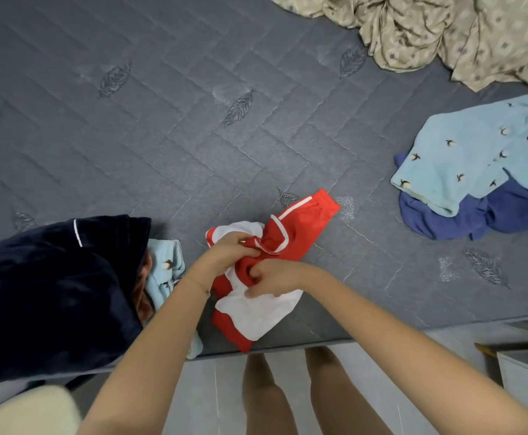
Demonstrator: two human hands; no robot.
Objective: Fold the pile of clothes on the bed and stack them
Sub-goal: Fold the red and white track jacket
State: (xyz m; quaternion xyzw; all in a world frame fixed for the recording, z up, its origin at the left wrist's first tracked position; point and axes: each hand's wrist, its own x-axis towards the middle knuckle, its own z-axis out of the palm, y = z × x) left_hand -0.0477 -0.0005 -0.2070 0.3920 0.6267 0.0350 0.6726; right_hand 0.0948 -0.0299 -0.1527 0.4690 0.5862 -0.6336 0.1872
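**Work item.** The red-and-white thin fabric garment (300, 227) lies bunched on the grey quilted mattress (162, 120) at 6 o'clock, close to the near edge of the bed.

**Hand state.**
- The left hand (228, 251) grips a gathered fold at the middle of the garment, with the fingers curled round the cloth.
- The right hand (272, 277), just beside it, pinches the cloth where red meets white.

**Handling.**
- The garment is judged light, limp and not fragile.
- It is unlikely to keep a crease unless it is laid flat and smoothed.
- The surface looks smooth (possibly a slick sports cloth), so folded layers may slide over one another.
- Recommended hold: take the white-trimmed edges or seams, one hand towards each end, and spread the piece before folding.

**Other items.**
- At 8 o'clock, a dark navy plush garment with white piping (52, 293) partly covers a light-blue bird-print fleece piece (165, 268).
- At 3 o'clock, a second light-blue bird-print fleece garment (476, 158) rests unfolded on a dark blue cloth garment (482, 218).
- At 1 o'clock lies a crumpled beige patterned sheet (444, 32).
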